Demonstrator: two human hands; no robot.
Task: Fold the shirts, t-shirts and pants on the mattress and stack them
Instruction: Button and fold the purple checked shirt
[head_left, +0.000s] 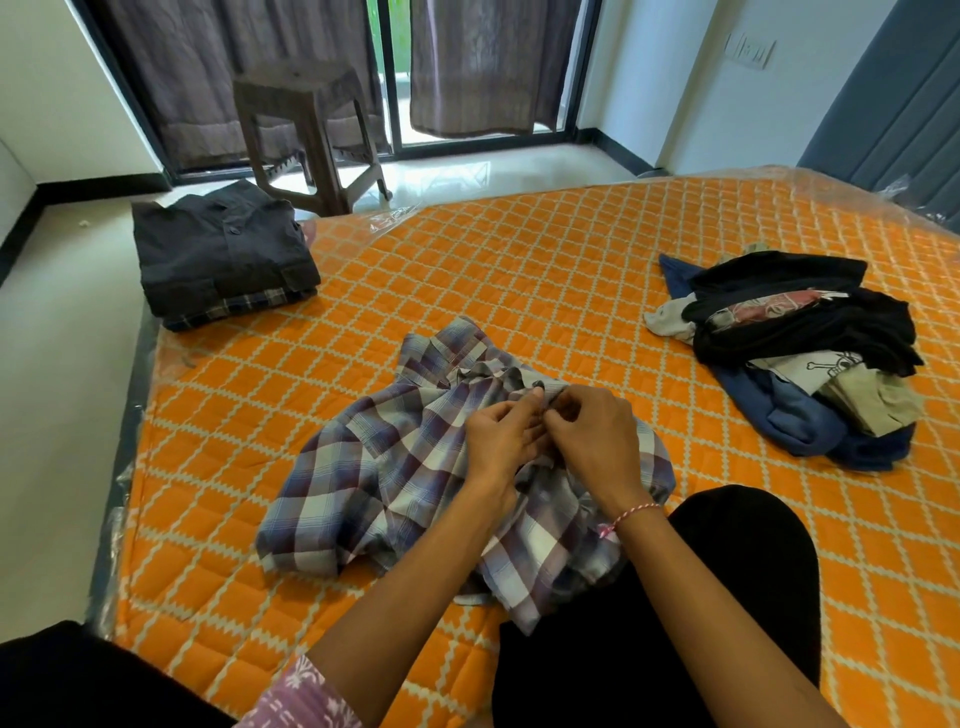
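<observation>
Plaid shirt (415, 467) rumpled mid-mattress (571, 260); left hand (501, 434), right hand (592, 431) grip pinching its placket.

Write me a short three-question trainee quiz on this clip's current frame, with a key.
1. True or false: the blue, maroon and white plaid shirt in front of the person is already folded flat.
2. Multiple choice: the neat stack topped by a folded dark grey button shirt lies at the A) far-left corner, B) right side, C) centre of the orange quilted mattress.
3. Fill in: the loose heap of black, navy and beige clothes lies to the person's ____.

Key: 1 false: it is crumpled, and the left hand and right hand pinch its fabric. 2 A. 3 right.
</observation>
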